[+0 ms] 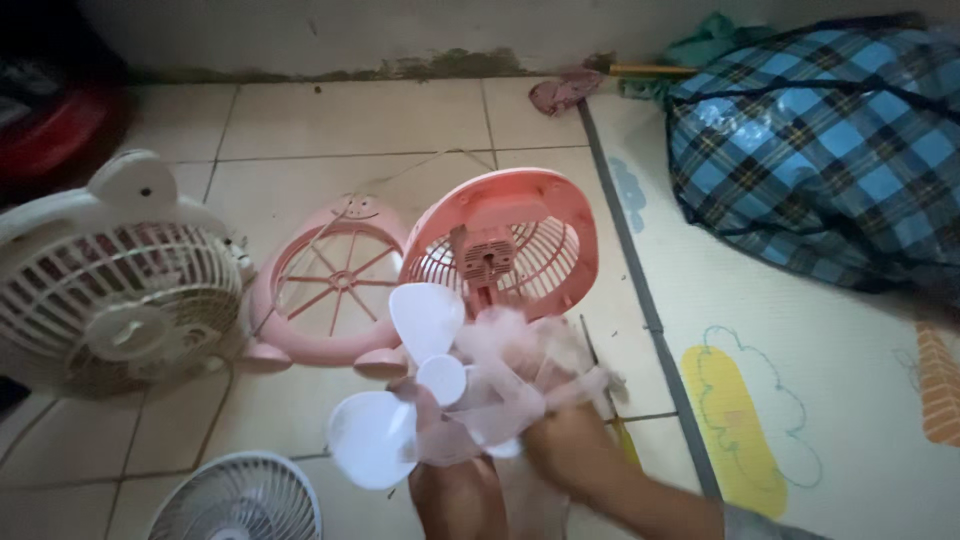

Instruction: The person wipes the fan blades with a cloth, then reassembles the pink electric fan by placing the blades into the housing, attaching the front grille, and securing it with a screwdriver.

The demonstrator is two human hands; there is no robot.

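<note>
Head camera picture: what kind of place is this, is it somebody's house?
Probably a room in a home, with the work done on the floor. You can see floor tiles, a play mat with cartoon drawings, a big checked bag by the wall, and small fans lying about, like the white fan.

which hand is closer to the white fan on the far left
Left. The left hand sits under the fan blade, closer to the white fan; the right hand lies farther right.

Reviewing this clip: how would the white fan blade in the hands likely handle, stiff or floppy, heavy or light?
The white fan blade looks like thin plastic, so probably light and slightly flexible. Its smooth rounded paddles may be slippery. The left hand and right hand are blurred, so grip is unclear.
</note>
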